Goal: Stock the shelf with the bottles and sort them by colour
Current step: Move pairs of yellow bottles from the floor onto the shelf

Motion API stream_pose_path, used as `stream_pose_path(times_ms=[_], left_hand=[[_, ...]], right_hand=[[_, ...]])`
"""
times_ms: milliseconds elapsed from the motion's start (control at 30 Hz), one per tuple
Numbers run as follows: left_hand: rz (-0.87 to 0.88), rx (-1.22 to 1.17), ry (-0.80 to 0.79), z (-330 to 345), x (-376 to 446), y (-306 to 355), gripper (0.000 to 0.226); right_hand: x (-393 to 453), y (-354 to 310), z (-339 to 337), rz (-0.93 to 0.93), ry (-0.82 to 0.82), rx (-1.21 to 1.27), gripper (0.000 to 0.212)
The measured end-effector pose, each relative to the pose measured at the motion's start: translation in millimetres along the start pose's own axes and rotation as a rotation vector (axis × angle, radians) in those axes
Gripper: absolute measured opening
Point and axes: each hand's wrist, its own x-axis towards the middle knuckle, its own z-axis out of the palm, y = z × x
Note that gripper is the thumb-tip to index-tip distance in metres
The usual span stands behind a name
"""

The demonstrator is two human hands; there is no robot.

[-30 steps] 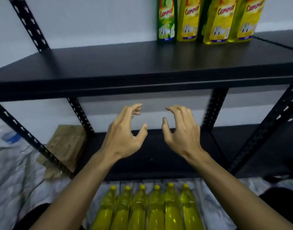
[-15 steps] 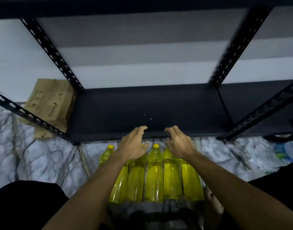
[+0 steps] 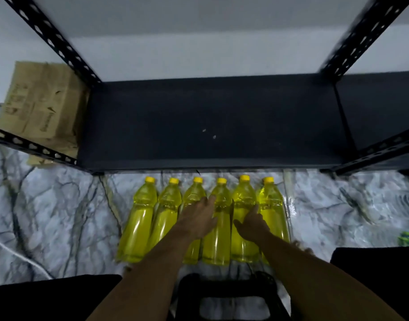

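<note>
Six yellow bottles (image 3: 218,218) lie side by side on the marble-patterned floor (image 3: 60,216), touching one another in a row just in front of the black shelf (image 3: 210,121), whose front edge runs across at 12 o'clock of them. Each bottle's long axis runs from 6 toward 12 o'clock, with the yellow caps pointing at the shelf edge and the bases toward the person. The shelf board is dark and bare but for two small pale specks, framed by perforated black posts (image 3: 53,40) at 10 and 2 o'clock against a pale wall. A flattened cardboard box (image 3: 41,105) leans at 9 o'clock of the shelf, beside its left post. Floor lies open at 3 and 9 o'clock of the row. The left hand (image 3: 198,220) rests flat on the third and fourth bottles, fingers straight, gripping nothing. The right hand (image 3: 253,223) lies spread on the fifth bottle, thumb out, likewise holding nothing. A black stool (image 3: 229,293) stands at 6 o'clock.
</note>
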Motion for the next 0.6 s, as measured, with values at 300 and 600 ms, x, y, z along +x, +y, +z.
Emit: stream_pose_path(times_ms=[300,600], left_hand=[[-0.031,-0.054,-0.021,8,2,-2,0.054],[-0.319,-0.270,-0.032,49,34,27,0.078]], right_hand=[[15,-11,7,0.126,0.127,-0.040,0.098],[-4,11,-20,0.105,0.193,0.109,0.093]])
